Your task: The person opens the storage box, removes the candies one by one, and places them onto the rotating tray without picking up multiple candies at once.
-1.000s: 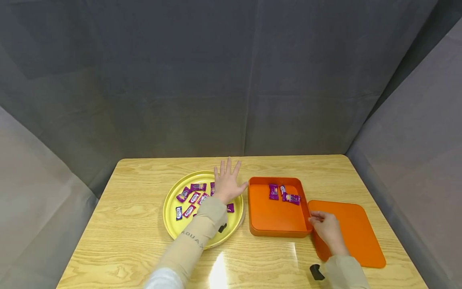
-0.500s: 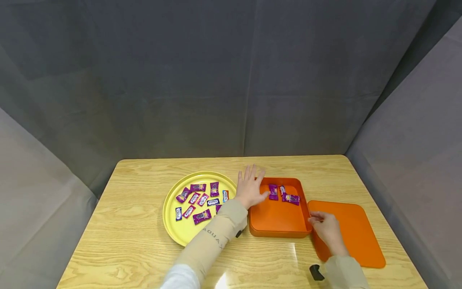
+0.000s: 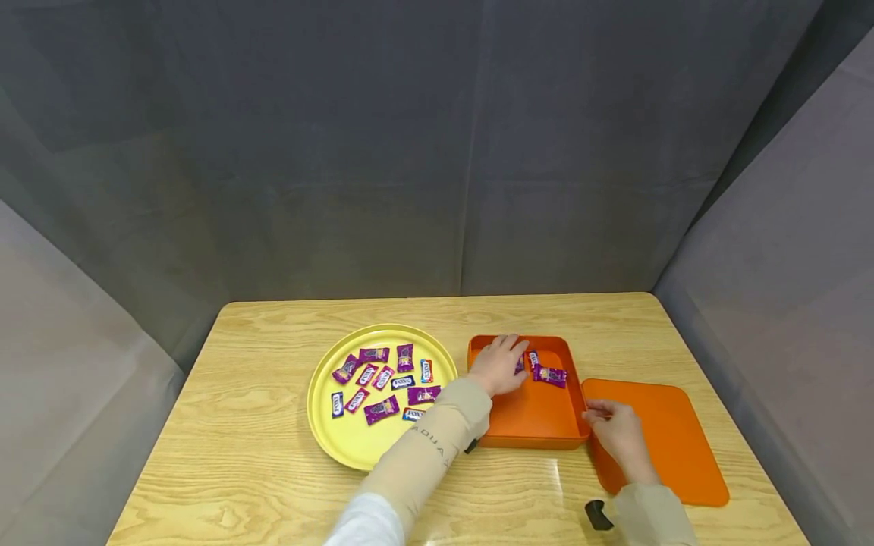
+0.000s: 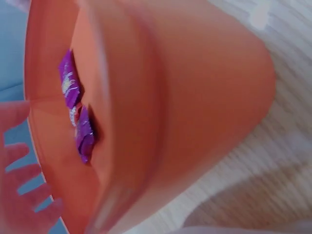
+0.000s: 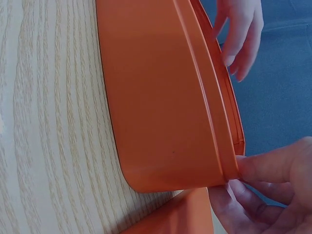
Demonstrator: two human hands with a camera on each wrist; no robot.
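An orange box (image 3: pixel 532 421) stands to the right of a yellow round tray (image 3: pixel 341 447). My left hand (image 3: pixel 500 365) hangs over the box's left part, its fingers loosely spread with nothing visible between them, in the left wrist view too. Beneath its fingertips a purple-wrapped candy (image 3: pixel 520 364) is partly hidden. Beside that candy lie a small dark-blue and white candy (image 3: pixel 533 359) and another purple candy (image 3: pixel 550 376). My right hand (image 3: pixel 617 434) pinches the box's right wall, with the thumb at the rim and fingers outside in the right wrist view.
Several wrapped candies, including a purple one (image 3: pixel 381 410) and a dark-blue one (image 3: pixel 337 404), lie on the yellow tray. An orange lid (image 3: pixel 683 447) lies flat right of the box, under my right hand. Grey cloth (image 3: pixel 437 189) closes off the table's back and sides.
My left hand has moved right from above the yellow tray to inside the box's outline and lowered, its fingers less stretched. The right hand stays at the box wall.
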